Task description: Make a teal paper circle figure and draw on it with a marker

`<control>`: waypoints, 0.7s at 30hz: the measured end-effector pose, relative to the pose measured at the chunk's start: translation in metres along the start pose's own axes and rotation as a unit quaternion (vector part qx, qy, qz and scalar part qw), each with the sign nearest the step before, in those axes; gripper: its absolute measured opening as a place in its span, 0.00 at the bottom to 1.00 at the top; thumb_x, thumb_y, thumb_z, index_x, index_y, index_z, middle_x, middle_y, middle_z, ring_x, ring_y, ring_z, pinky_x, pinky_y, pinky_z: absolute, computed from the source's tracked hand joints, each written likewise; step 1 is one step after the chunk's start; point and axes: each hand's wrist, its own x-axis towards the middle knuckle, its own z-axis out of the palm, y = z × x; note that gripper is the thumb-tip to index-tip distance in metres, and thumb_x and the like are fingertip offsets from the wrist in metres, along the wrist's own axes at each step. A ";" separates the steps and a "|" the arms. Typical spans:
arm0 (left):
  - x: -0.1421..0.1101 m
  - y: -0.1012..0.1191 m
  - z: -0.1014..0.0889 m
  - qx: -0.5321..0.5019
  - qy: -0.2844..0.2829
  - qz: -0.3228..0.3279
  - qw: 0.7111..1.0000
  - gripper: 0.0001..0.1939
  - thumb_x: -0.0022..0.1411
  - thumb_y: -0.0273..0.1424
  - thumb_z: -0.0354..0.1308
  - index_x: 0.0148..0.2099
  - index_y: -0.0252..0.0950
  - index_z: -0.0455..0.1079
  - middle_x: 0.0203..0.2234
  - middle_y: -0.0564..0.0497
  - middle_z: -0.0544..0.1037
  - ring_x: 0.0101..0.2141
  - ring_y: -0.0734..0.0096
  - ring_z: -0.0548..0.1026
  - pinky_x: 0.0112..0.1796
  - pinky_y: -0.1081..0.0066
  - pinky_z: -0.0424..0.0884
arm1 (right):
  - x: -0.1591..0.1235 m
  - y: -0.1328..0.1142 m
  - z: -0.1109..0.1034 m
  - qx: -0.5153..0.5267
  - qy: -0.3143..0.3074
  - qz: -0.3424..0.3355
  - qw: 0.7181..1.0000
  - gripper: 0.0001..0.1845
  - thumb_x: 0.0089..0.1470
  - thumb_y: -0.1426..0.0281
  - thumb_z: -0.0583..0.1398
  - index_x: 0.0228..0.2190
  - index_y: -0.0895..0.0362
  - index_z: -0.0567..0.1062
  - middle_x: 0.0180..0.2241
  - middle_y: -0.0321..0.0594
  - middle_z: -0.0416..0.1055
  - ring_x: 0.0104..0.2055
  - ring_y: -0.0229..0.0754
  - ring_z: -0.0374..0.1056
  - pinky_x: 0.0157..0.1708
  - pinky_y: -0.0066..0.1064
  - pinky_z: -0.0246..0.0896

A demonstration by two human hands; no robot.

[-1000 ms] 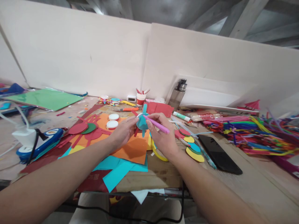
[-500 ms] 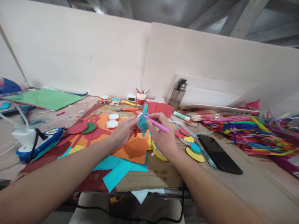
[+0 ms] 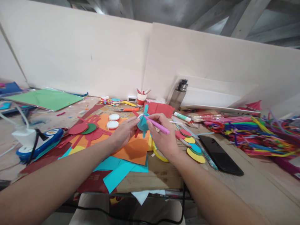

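My left hand is closed on a small blue paper disc with blue and red strips sticking out around it. Part of the disc is hidden behind my fingers. Held in my right hand is a purple marker, its front end against the disc's upper edge. Below both hands lies orange paper, with turquoise paper strips nearer the table edge. Two small white-topped round tubs stand left of my left hand.
Red paper circles and strips lie at the left, near a blue power strip. To the right are coloured paper discs, a black phone and many pipe cleaners. A bottle leans at the back.
Both hands, the disc and the marker stay almost still. At the far left edge, a blue item has shifted slightly lower.
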 end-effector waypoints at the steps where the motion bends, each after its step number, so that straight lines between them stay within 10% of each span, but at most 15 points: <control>1: 0.000 0.000 0.000 0.000 0.001 -0.001 1.000 0.09 0.60 0.35 0.60 0.33 0.33 0.71 0.25 0.51 0.73 0.26 0.75 0.71 0.29 0.74 0.66 | 0.000 0.000 0.000 0.000 0.000 0.000 1.000 0.06 0.58 0.65 0.59 0.36 0.54 0.72 0.33 0.38 0.73 0.34 0.40 0.69 0.35 0.33 0.65; 21: -0.001 0.001 0.001 -0.005 0.007 -0.001 1.000 0.09 0.59 0.34 0.61 0.32 0.33 0.71 0.25 0.52 0.72 0.24 0.77 0.69 0.25 0.75 0.63 | -0.001 0.000 0.000 -0.001 0.005 0.004 1.000 0.06 0.58 0.65 0.59 0.36 0.54 0.72 0.34 0.39 0.74 0.34 0.40 0.69 0.34 0.33 0.65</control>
